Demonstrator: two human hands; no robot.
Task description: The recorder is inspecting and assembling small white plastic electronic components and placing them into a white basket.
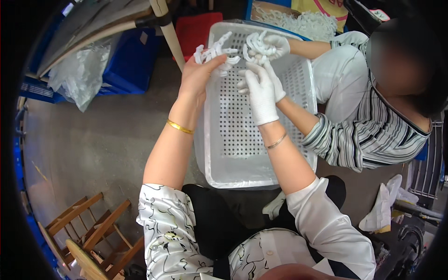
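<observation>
My left hand (198,72) is bare and closed around a bunch of white plastic pieces (217,51) with curved, finger-like prongs, above the left rim of a white perforated basket (215,158). In a white knit glove, my right hand (259,93) is over the basket's middle, its fingers bent but apart, with nothing visible in them. Just beyond it, a co-worker's gloved hands (276,46) hold a similar cluster of white pieces (256,45). One of those hands is partly hidden behind my right hand.
The co-worker in a striped top (359,135) sits close on the right. More white pieces (312,25) fill a blue bin at the back. Blue crates (128,63) with clear plastic stand under a table at left. A red stool (196,35) is behind the basket; a wooden chair (93,228) is lower left.
</observation>
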